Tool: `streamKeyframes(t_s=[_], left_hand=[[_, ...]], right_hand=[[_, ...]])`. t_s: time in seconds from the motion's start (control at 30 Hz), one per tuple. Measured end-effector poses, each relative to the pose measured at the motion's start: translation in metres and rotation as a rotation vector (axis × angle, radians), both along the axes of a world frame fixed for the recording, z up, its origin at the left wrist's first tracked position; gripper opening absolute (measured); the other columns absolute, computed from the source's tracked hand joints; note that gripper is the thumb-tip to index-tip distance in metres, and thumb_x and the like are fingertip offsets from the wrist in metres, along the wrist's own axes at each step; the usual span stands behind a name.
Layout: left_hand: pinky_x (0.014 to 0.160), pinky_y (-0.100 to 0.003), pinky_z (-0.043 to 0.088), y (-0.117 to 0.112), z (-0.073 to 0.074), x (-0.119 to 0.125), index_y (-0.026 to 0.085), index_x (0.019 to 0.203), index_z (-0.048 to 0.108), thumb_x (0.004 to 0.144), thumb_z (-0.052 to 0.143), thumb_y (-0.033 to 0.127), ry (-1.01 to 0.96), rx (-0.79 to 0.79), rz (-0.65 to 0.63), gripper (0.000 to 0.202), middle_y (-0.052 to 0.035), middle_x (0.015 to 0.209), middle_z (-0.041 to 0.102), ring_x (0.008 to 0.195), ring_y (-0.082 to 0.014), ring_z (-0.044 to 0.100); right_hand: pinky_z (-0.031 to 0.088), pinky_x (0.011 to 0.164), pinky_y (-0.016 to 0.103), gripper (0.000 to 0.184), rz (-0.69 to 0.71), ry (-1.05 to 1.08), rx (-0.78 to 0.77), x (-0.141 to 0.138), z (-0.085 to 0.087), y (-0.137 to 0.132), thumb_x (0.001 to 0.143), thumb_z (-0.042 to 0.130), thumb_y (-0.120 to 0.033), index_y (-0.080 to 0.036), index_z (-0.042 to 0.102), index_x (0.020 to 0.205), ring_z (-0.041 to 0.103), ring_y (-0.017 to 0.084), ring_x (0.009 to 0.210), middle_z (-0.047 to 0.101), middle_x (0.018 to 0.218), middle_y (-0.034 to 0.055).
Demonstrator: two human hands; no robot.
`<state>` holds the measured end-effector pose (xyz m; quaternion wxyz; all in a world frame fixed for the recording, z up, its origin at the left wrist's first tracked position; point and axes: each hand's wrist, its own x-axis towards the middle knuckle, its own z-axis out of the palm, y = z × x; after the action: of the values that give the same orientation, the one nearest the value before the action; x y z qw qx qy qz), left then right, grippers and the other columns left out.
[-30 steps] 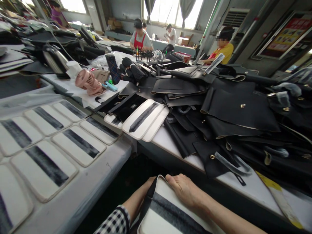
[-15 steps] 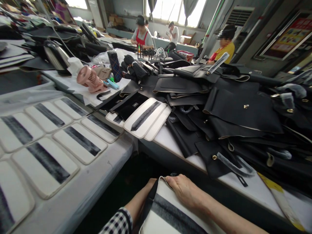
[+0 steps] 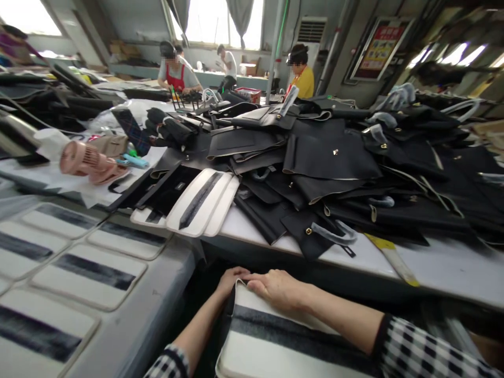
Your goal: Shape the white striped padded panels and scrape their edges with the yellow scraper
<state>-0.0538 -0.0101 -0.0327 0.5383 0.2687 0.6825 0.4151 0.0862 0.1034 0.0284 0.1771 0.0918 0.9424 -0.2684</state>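
A white panel with a dark grey stripe (image 3: 271,341) lies in front of me at the bottom of the view, with a black strap along its left edge. My right hand (image 3: 277,289) rests flat on its far corner, fingers stretched out together. My left hand (image 3: 230,277) grips the far left corner of the same panel, its fingers curled around the edge and partly hidden behind it.
Several matching white striped panels (image 3: 88,273) lie spread on the grey table at left. A large heap of black leather bag pieces (image 3: 334,163) covers the table ahead, with two white panels (image 3: 199,202) at its edge. A pink fan (image 3: 84,160) stands at left. Other people work at the far tables.
The view has swung to the right, so the tables and heap sit further left. My hands stay on the panel's far corner, and my right sleeve has come into view.
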Motion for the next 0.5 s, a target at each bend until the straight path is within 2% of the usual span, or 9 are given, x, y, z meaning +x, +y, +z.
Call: streamKeyframes(t_s=[0.1, 0.2, 0.3, 0.37, 0.5], left_hand=[[0.07, -0.029, 0.044, 0.008, 0.015, -0.027, 0.013, 0.088, 0.066, 0.085, 0.061, 0.058, 0.028, 0.041, -0.135, 0.045, -0.0022, 0.08, 0.063, 0.072, -0.0146, 0.056], [0.058, -0.024, 0.033, 0.004, 0.04, -0.045, 0.013, 0.079, 0.068, 0.067, 0.079, 0.052, 0.019, 0.024, -0.385, 0.042, 0.0018, 0.066, 0.058, 0.061, -0.0111, 0.046], [0.052, -0.023, 0.025, 0.0, 0.058, -0.058, 0.014, 0.077, 0.066, 0.066, 0.08, 0.046, 0.059, -0.038, -0.555, 0.037, 0.0045, 0.06, 0.053, 0.056, -0.0094, 0.038], [0.053, -0.023, 0.026, 0.001, 0.062, -0.066, 0.014, 0.077, 0.064, 0.069, 0.077, 0.044, 0.098, -0.071, -0.625, 0.034, 0.0046, 0.06, 0.052, 0.056, -0.0098, 0.038], [0.054, -0.023, 0.028, -0.001, 0.062, -0.079, 0.013, 0.077, 0.063, 0.07, 0.075, 0.044, 0.147, -0.125, -0.718, 0.033, 0.0038, 0.061, 0.053, 0.058, -0.0109, 0.041]], right_hand=[[0.049, 0.085, 0.044, 0.055, -0.028, -0.032, -0.073, 0.007, 0.004, 0.004, 0.102, 0.019, -0.051, -0.031, 0.051, 0.142, 0.069, 0.032, 0.101, 0.071, 0.119, 0.0114], [0.048, 0.09, 0.049, 0.054, -0.048, -0.07, -0.143, 0.018, 0.009, 0.007, 0.101, 0.023, -0.055, -0.033, 0.046, 0.145, 0.067, 0.034, 0.107, 0.067, 0.125, 0.0124], [0.045, 0.096, 0.054, 0.054, -0.063, -0.111, -0.19, 0.031, 0.014, 0.01, 0.099, 0.027, -0.057, -0.038, 0.038, 0.149, 0.06, 0.036, 0.12, 0.06, 0.137, 0.0124], [0.044, 0.099, 0.055, 0.053, -0.096, -0.137, -0.215, 0.042, 0.018, 0.014, 0.099, 0.031, -0.057, -0.04, 0.036, 0.149, 0.057, 0.036, 0.124, 0.058, 0.139, 0.0106], [0.042, 0.103, 0.051, 0.05, -0.172, -0.181, -0.268, 0.071, 0.029, 0.026, 0.098, 0.04, -0.053, -0.041, 0.04, 0.146, 0.055, 0.033, 0.127, 0.058, 0.14, 0.007]])
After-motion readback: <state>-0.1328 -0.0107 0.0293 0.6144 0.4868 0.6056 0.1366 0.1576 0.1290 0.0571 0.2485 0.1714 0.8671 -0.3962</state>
